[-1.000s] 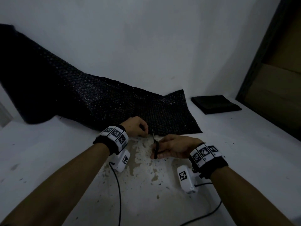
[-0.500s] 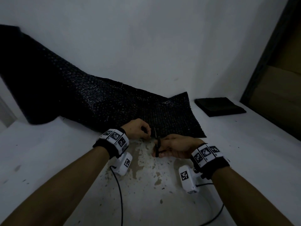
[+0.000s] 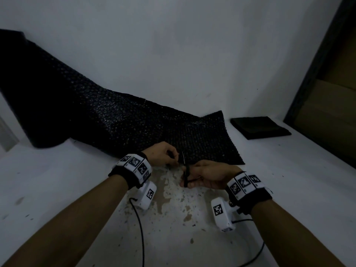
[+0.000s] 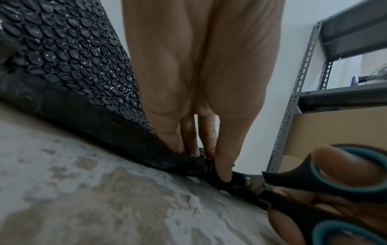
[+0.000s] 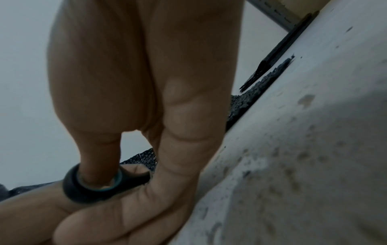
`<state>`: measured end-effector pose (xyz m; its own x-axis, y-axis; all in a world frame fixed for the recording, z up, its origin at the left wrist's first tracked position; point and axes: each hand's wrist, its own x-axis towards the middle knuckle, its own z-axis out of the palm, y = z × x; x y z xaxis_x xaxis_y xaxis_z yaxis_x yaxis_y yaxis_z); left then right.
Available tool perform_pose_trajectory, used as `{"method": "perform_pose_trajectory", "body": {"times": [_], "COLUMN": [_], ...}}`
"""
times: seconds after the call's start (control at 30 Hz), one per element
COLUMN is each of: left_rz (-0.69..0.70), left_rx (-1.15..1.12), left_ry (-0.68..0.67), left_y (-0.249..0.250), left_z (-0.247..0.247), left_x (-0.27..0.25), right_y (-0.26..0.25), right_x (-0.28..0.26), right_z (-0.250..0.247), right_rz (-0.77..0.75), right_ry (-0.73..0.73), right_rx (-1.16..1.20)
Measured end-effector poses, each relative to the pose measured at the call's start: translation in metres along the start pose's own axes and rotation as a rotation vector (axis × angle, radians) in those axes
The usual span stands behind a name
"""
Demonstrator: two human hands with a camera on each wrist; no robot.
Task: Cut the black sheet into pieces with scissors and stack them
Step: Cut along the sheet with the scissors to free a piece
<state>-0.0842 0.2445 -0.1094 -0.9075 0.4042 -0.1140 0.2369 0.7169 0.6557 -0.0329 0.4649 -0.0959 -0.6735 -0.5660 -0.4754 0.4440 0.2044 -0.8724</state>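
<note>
Gripping a pair of scissors [image 3: 185, 171] through its black-and-teal handle loops, the person's right hand [image 3: 207, 175] points the blades away from the body at the near edge of the black sheet [image 3: 134, 126], apparently to start a cut there. The thumb sits in one loop and the fingers curl round the other, as the right wrist view shows. Just beside it, the left hand [image 3: 162, 153] pinches the sheet's near edge between thumb and fingertips [image 4: 223, 172], right by the scissors' pivot, seemingly to keep the limp, bubbled material taut and raised off the white work surface [image 3: 57, 189] so the blades can bite. Whether the blades have entered the material cannot be told. Beyond the hands, the sheet spreads across the surface and climbs leftward against the white wall [image 3: 173, 45], most of it uncut. Farther right, well apart from the sheet, lies a flat stack of black pieces [image 3: 259, 127], likely parked clear of the cutting. A metal shelf [image 4: 310, 69] holding cardboard stands beyond.
</note>
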Motion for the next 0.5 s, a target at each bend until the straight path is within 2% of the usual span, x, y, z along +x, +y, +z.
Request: {"method": "perform_pose_trajectory", "body": {"times": [0.3,0.5], "left_rz": [0.000,-0.021], "left_rx": [-0.028,-0.035], "left_ry": [-0.013,0.016], "left_y": [-0.0040,-0.0061], "left_z": [0.0010,0.0017], "left_x": [0.0018,0.0043], "right_y": [0.0079,0.0045], "right_x": [0.0025,-0.0066], "right_z": [0.0003,0.0038], "right_rz": [-0.050,-0.018], "right_ry": [-0.012,-0.001], "right_rx": [-0.007,-0.052]}}
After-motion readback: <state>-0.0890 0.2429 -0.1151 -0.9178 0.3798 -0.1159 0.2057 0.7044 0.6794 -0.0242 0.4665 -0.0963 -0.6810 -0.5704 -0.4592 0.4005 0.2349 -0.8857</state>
